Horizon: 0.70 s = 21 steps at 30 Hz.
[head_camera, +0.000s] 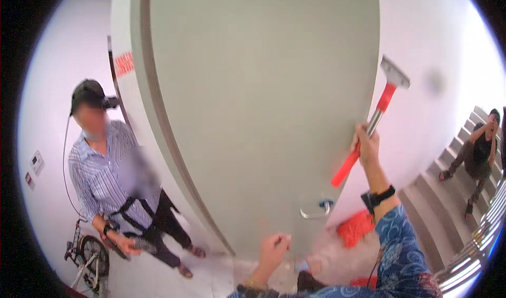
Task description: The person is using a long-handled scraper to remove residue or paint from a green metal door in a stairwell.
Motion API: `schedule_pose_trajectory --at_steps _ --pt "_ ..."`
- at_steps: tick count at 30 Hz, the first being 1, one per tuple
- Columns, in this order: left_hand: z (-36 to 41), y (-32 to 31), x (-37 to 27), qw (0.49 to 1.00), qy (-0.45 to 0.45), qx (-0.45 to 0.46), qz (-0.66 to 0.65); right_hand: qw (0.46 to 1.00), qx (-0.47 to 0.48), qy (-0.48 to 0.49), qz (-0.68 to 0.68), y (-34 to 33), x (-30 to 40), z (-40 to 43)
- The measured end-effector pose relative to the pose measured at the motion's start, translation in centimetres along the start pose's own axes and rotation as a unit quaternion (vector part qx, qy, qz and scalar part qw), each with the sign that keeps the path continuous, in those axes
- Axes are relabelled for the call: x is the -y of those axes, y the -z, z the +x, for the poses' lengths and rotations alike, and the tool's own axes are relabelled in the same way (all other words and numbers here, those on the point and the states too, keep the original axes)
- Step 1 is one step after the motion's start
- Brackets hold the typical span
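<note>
My right hand [367,141] is closed around the shaft of a scraper [377,118] with a red grip and a wide metal head, raised near the edge of a grey-green door [261,112]. The scraper's head points up over the white wall beside the door. Lower down, my left hand [273,252] is in front of the bottom of the door, its fingers curled; whether something small is between them I cannot tell. A metal door handle [315,213] is between my two hands, below the scraper.
At left stands a person [106,171] in a striped shirt and cap, near a bicycle [93,256]. Another person [482,149] sits on the stairs [429,211] at right, beside a metal railing [474,254]. A red bag or cloth [354,228] lies on the floor by the door.
</note>
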State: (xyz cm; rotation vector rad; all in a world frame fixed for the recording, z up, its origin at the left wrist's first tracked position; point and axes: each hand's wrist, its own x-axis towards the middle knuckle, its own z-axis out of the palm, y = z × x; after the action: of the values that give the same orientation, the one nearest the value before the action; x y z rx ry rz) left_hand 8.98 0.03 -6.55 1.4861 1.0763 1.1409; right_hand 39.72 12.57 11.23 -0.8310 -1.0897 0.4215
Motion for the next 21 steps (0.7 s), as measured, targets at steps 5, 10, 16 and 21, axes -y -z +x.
schedule_pose_trajectory --at_steps 5,10,16,21 --pt "-0.1 -0.4 1.7 0.996 0.059 0.050 0.039 1.000 -0.014 -0.021 0.008 0.9 -0.1 -0.9" --pt "1.9 -2.4 -0.3 0.997 -0.019 -0.003 -0.070 0.999 -0.005 -0.034 0.024 1.6 -2.0 1.3" --pt "5.1 -4.5 -0.1 0.994 0.014 -0.045 -0.096 0.996 0.022 -0.052 0.067 3.4 -3.3 3.9" --pt "7.9 -7.6 -1.4 0.989 -0.074 -0.066 0.112 0.992 0.059 -0.071 0.084 4.1 -4.1 4.4"
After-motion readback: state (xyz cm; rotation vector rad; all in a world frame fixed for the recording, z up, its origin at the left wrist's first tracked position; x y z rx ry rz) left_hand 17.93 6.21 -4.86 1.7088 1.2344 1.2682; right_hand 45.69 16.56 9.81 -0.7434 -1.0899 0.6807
